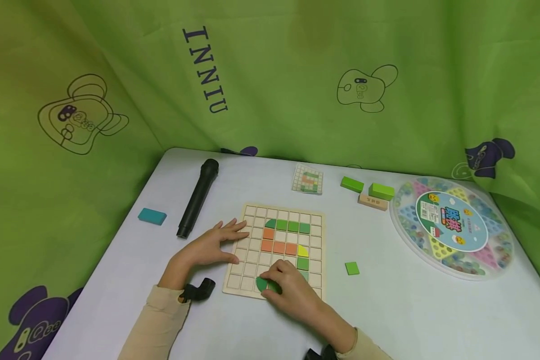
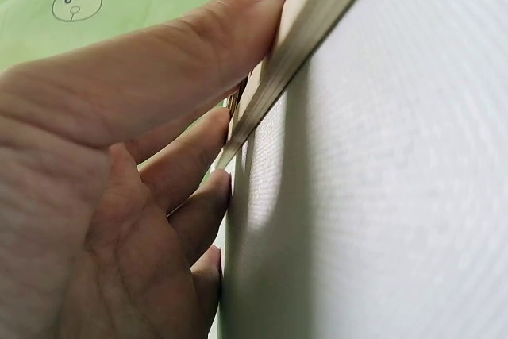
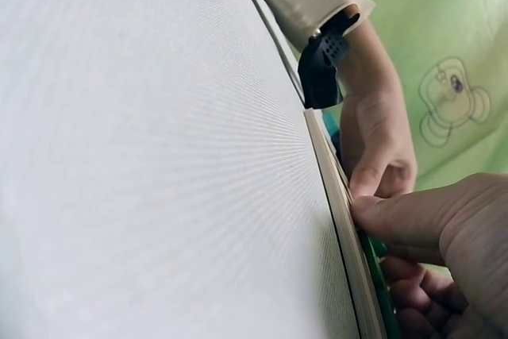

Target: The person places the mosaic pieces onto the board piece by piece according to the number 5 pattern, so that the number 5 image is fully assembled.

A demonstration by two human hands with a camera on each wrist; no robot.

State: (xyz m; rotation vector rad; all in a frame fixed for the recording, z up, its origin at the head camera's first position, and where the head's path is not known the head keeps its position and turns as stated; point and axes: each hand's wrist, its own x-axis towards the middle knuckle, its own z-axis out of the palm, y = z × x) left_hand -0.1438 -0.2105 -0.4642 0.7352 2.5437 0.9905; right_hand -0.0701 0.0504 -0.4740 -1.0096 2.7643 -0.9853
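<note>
A wooden grid board (image 1: 248, 268) lies flat with green, orange and yellow tiles set in its squares. My left hand (image 1: 216, 243) rests along its left side, fingers spread onto the edge; the left wrist view shows the thumb (image 2: 230, 29) against the board's side. My right hand (image 1: 294, 292) bends over the front edge, with thumb and forefinger pinching a dark green tile (image 1: 273, 286). Beside that tile is a rounded green tile (image 1: 261, 284). In the right wrist view the right thumb (image 3: 405, 216) lies at the board's edge, above a green strip (image 3: 379, 287).
A loose green square tile (image 1: 352, 268) lies right of the board. Behind it are a small pattern card (image 1: 307, 179), green blocks (image 1: 381, 191) and a wooden block (image 1: 373, 202). A round game box (image 1: 452, 227) stands far right. Leftward lie a black microphone (image 1: 198, 198) and teal block (image 1: 152, 216).
</note>
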